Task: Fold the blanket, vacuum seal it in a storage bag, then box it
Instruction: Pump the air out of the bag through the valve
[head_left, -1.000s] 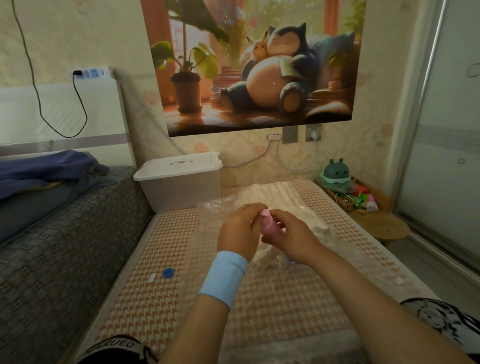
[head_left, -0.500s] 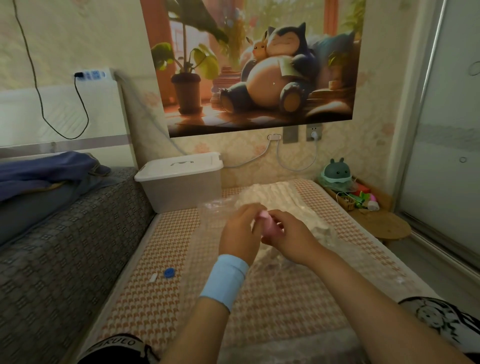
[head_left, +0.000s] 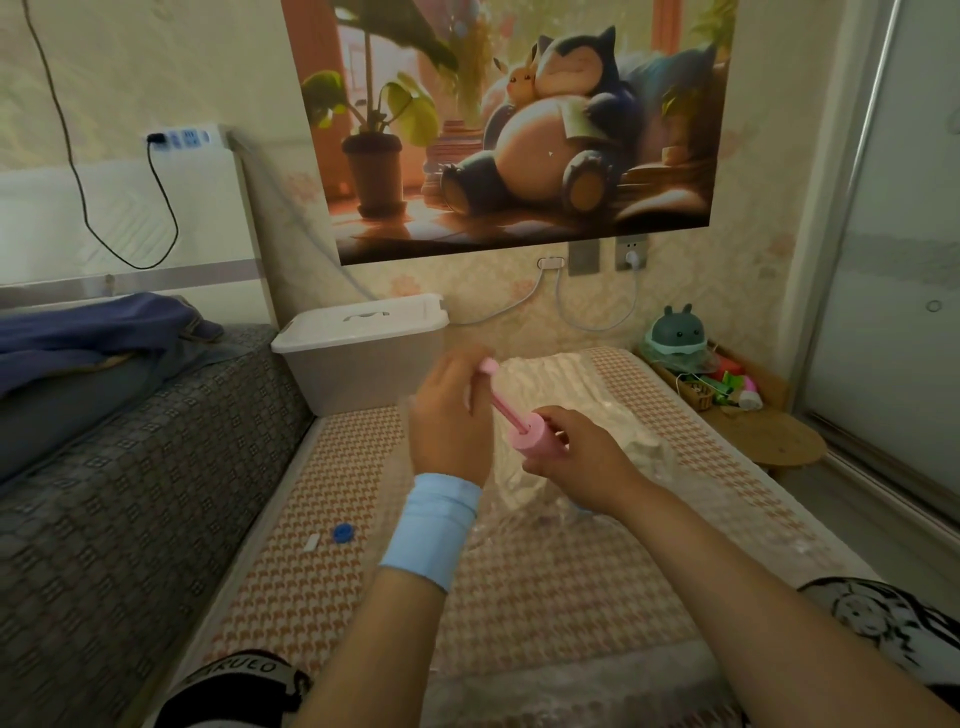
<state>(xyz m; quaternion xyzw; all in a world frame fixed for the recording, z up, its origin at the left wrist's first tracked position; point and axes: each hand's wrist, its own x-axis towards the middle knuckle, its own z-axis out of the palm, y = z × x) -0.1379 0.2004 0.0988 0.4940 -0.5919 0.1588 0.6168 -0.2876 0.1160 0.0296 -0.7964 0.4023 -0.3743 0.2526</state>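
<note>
The lidded box sat shut, far left on the bed. The left hand gripped the pink pump by its plunger and the right hand gripped its barrel. The folded blanket lay bagged behind them, so pumping looked underway and boxing remained.

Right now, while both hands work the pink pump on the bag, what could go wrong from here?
The pump is tilted, with the left hand gripping its plunger, which is drawn out, and the right hand gripping its body. Its base is hidden, so it may not sit tight on the bag and air could leak back in. The blue cap lies loose on the mat, apart from the bag, and might be lost before closing.
</note>
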